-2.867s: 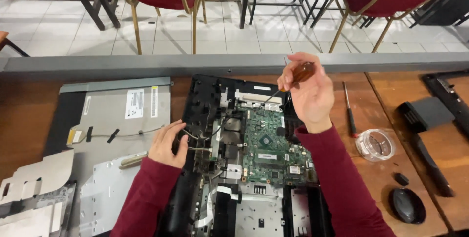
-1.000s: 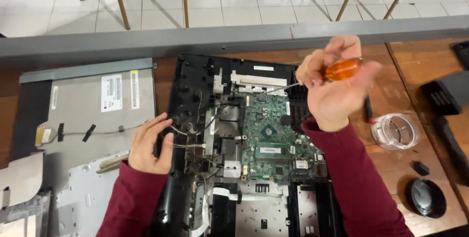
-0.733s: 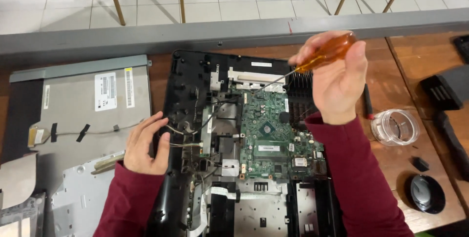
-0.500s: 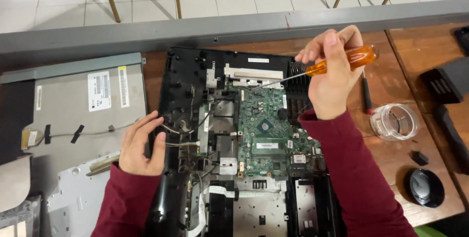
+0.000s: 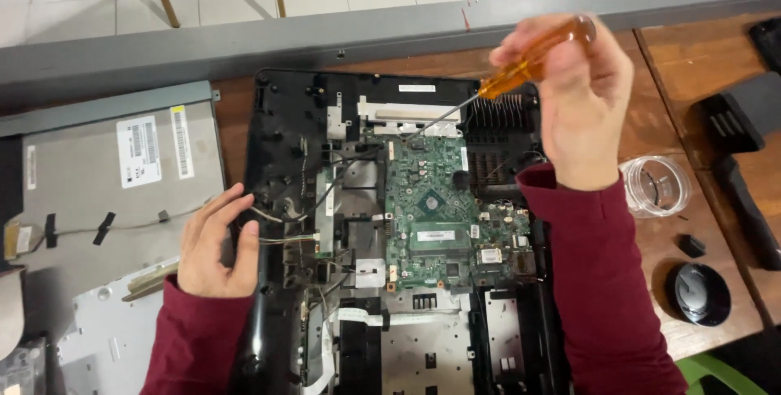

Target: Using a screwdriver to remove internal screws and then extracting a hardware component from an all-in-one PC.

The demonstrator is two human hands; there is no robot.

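We grip the screwdriver (image 5: 533,61) in our closed right hand (image 5: 582,94), shaft angled down so its tip meets the board's (image 5: 443,208) top edge. Our left hand (image 5: 218,240) lies loosely curled, holding nothing, steadying the black chassis (image 5: 272,118) at its left rim.

My two bare hands, left hand (image 5: 218,242), right hand (image 5: 579,94), long dark red sleeves (image 5: 606,281) to the wrists

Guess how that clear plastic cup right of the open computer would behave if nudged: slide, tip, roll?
The clear cup looks thin-walled and empty, so it is probably very light and would skid on the wooden table at a slight touch. It sits wide and low, so tipping seems unlikely. If knocked onto its side, its round wall would likely let it roll.
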